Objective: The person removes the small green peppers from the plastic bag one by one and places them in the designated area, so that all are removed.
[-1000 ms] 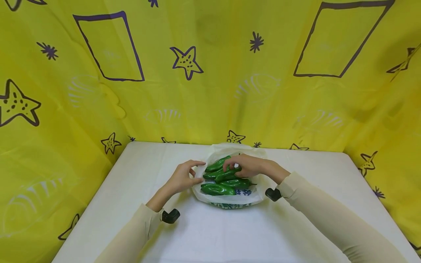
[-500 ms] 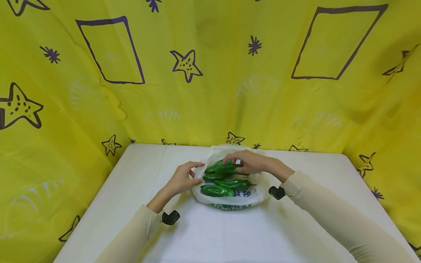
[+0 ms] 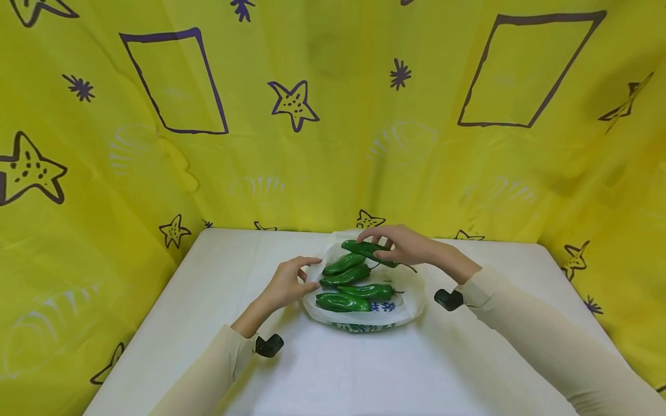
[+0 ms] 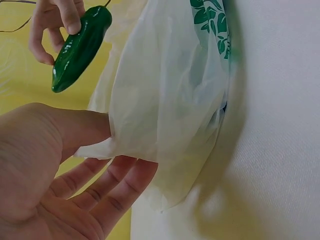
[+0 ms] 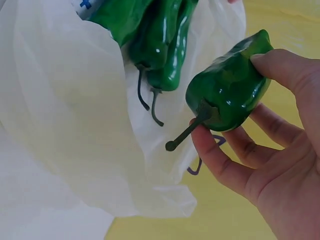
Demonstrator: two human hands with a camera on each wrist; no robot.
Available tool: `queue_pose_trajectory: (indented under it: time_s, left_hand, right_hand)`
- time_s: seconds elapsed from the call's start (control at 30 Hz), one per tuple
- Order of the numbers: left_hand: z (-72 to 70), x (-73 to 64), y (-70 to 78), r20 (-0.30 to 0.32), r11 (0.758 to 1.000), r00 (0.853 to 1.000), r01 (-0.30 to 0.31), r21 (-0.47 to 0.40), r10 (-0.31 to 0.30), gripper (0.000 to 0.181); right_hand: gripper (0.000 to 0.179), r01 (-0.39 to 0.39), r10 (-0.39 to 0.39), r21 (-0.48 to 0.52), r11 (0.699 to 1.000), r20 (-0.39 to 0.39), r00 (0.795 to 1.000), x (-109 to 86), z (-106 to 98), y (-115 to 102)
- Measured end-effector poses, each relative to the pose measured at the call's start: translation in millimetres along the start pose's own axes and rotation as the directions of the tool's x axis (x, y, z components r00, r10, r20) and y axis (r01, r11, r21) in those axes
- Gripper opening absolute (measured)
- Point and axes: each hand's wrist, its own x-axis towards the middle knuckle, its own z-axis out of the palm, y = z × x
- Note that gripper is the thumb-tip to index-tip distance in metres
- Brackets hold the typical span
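Note:
Pinched between the thumb and fingers of my right hand (image 3: 411, 245) is a glossy green pepper (image 3: 359, 248), raised over the back of a whitish plastic bag (image 3: 413, 300). Its thin stem points toward the right wrist camera, where the pepper (image 5: 225, 87) shows large. Several more green peppers (image 3: 343, 302) lie in the wide mouth of the bag, side by side. At the bag's left rim is my left hand (image 3: 283, 283), thumb and fingers spread apart. In the left wrist view the bag's edge (image 4: 145, 100) covers the tips of thumb and fingers.
The bag stands toward the back of a white-covered table (image 3: 333, 375). A yellow curtain (image 3: 338, 150) with dark starfish drawings hangs behind and on both sides. A small black device (image 3: 448, 299) sits at the right wrist, another black device (image 3: 269, 345) at the left.
My right hand has taken a pepper from the group and lifted it up and back, a little to the right. The left hand has stayed at the bag's rim.

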Motion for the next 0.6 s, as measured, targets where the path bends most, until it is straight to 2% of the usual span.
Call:
queue_pose_trajectory:
  time_s: [0.33,0.6]
  left_hand:
    - [0.7,1.7,-2.6,-0.006,1.0,1.0,-0.013,-0.002,0.013,0.052]
    - [-0.2,0.7,-1.9,-0.016,1.0,1.0,-0.02,-0.007,0.02,0.053]
  right_hand:
    - [0.041,-0.034,0.035,0.021,0.999,-0.059,0.998,-15.7,-12,0]
    - [0.043,-0.098,0.102,0.05,0.994,-0.081,0.992,-29.6,-19,3]
